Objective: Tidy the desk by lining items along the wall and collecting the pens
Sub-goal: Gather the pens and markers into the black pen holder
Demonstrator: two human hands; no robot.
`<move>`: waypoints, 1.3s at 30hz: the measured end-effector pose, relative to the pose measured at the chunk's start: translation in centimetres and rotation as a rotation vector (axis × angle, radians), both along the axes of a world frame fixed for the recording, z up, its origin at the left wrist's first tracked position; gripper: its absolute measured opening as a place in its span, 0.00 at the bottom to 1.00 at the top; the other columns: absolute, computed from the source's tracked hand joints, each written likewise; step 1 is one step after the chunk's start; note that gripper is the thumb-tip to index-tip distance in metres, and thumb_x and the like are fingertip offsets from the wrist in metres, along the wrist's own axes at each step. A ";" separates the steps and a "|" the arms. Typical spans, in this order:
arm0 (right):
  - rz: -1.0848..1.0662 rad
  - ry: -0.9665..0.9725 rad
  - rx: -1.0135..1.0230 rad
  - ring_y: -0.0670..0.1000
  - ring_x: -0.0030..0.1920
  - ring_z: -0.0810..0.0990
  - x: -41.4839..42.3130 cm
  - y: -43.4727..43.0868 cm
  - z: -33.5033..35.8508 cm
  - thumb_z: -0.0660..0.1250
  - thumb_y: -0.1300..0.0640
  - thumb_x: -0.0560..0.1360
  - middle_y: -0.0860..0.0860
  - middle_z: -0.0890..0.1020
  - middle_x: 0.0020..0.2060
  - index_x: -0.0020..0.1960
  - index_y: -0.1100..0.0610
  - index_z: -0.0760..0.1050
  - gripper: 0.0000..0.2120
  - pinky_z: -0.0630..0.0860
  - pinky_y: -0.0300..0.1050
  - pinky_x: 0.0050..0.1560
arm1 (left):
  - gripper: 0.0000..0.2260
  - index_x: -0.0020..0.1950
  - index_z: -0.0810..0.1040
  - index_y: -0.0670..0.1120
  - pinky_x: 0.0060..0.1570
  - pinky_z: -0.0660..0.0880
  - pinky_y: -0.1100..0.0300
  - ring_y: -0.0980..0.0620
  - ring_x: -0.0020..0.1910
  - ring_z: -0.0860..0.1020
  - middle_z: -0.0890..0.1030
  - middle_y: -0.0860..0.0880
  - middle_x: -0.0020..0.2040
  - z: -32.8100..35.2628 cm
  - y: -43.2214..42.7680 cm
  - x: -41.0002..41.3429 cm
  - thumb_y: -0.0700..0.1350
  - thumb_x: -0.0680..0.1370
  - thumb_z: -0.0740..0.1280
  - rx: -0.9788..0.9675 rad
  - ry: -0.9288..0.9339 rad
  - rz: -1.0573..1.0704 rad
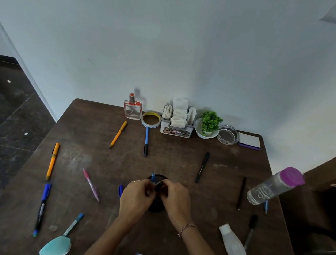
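The left hand (136,197) and right hand (176,200) are both curling fingers round the rim of the black cylindrical pen cup (156,209), which is standing centrally on the dark wooden desk (95,128) with a blue pen (153,176) poking out. Pen collecting is seemingly underway; next, one hand is needing to let go and reach for the slim pink pen (91,185) lying nearby.

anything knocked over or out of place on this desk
The white bottle lies on its side front right, and the clear water bottle stands at the right edge, both off the wall row. Pens lie scattered around the black cup gripped by the left hand and right hand.
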State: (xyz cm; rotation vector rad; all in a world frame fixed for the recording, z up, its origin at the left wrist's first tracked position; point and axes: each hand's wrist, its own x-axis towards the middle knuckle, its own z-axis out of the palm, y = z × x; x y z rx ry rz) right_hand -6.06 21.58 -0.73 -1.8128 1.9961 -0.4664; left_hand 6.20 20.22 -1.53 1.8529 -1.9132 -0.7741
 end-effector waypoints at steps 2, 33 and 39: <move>0.027 0.034 -0.004 0.48 0.56 0.76 0.1 -0.2 0.0 0.65 0.57 0.76 0.48 0.81 0.54 0.59 0.50 0.76 0.12 0.71 0.45 0.60 | 0.05 0.48 0.80 0.53 0.34 0.64 0.69 0.58 0.48 0.76 0.79 0.56 0.44 0.1 -0.2 0.2 0.49 0.74 0.68 -0.010 -0.051 0.001; 0.032 -0.018 -0.069 0.45 0.54 0.75 -1.1 -1.2 0.1 0.62 0.50 0.77 0.44 0.81 0.50 0.54 0.48 0.79 0.09 0.68 0.47 0.60 | 0.12 0.36 0.75 0.50 0.27 0.64 0.65 0.58 0.33 0.75 0.77 0.54 0.34 2.8 -1.3 -0.5 0.56 0.75 0.66 -0.074 -0.127 0.108; -0.144 -0.224 -0.143 0.45 0.47 0.77 -4.3 -1.9 0.6 0.65 0.51 0.76 0.47 0.82 0.46 0.51 0.55 0.80 0.10 0.74 0.38 0.46 | 0.07 0.42 0.77 0.50 0.38 0.69 0.69 0.61 0.38 0.76 0.77 0.55 0.37 3.3 -2.3 -4.4 0.51 0.76 0.67 -0.058 0.131 0.015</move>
